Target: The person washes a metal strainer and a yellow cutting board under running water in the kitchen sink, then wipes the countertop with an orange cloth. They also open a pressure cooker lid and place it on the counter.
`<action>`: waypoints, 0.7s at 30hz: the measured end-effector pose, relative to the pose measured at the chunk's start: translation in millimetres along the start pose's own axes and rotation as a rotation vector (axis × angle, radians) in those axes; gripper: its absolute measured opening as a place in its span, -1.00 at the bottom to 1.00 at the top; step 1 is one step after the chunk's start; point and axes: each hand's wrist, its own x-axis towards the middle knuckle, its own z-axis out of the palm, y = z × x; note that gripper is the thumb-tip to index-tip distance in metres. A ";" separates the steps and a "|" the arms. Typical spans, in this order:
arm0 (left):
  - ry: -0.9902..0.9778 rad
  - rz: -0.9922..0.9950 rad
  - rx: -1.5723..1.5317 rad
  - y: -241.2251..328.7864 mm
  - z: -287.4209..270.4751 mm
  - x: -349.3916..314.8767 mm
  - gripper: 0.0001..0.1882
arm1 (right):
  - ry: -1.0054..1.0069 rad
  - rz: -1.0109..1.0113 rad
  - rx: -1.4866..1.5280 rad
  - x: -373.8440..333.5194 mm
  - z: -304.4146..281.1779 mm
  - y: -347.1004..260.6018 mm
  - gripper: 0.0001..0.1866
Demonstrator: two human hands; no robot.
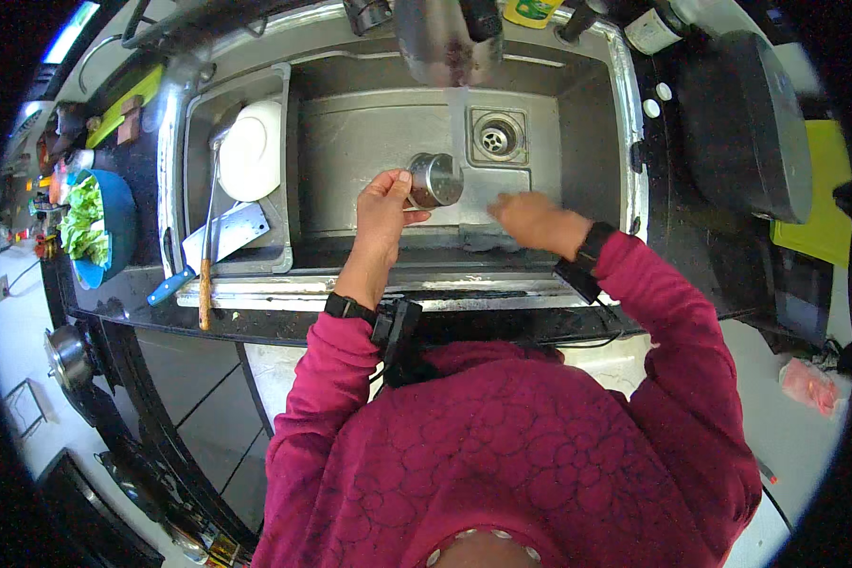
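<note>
My left hand [386, 204] grips a small round metal container [434, 181] by its left side, over the sink basin [369, 128]. The container is tilted on its side, and what is inside it cannot be made out. Just right of it, a stream of water [458, 123] falls from the faucet [445, 52]. My right hand [540, 221] is apart from the container, to its right and slightly nearer to me. Motion smears its fingers, and I cannot see anything held in them.
A drain [495, 140] lies at the basin's back right. In the left-hand tray [287, 180] are a white dish [253, 151], a blue-handled cleaver [229, 233] and a wooden-handled utensil [205, 289]. Farther left stands a blue bowl [118, 222] of leafy greens. A dark appliance [743, 128] occupies the right counter.
</note>
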 end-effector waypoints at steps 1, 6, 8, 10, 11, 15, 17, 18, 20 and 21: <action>-0.023 -0.025 -0.047 -1.6 2.6 1.2 -0.80 | 0.176 0.050 0.244 -3.7 -8.3 -1.3 -0.63; -0.037 -0.187 -0.174 -12.8 22.7 1.6 -0.80 | 0.328 0.307 1.533 2.5 -32.1 -33.7 -0.22; -0.069 -0.189 -0.209 -19.7 32.9 -3.0 -0.78 | 0.454 0.448 1.650 19.8 -27.4 -50.3 -0.25; -0.108 -0.147 -0.164 -20.1 32.0 -5.6 -0.79 | 0.561 0.495 1.806 30.6 -18.6 -54.9 -0.44; -0.086 -0.146 -0.130 -20.9 32.1 -6.2 -0.79 | 0.597 0.518 1.872 35.9 -13.9 -54.4 -0.51; -0.078 -0.074 -0.035 -26.9 32.7 -5.7 -0.80 | 0.709 0.656 2.035 50.7 -3.1 -52.3 -0.65; -0.007 0.002 0.063 -29.7 35.0 -3.8 -0.86 | 0.739 0.645 1.934 53.0 -4.5 -54.5 -0.60; 0.011 0.061 0.086 -30.4 36.2 -2.4 -0.89 | 0.770 0.613 1.823 52.9 -6.3 -57.2 -0.59; 0.070 0.200 0.160 -30.8 37.2 -0.5 -0.93 | 0.772 0.679 1.686 51.6 -10.7 -65.0 -0.49; 0.064 0.303 0.350 -30.1 36.4 0.5 -0.93 | 0.718 0.694 1.729 49.8 -12.6 -68.2 -0.46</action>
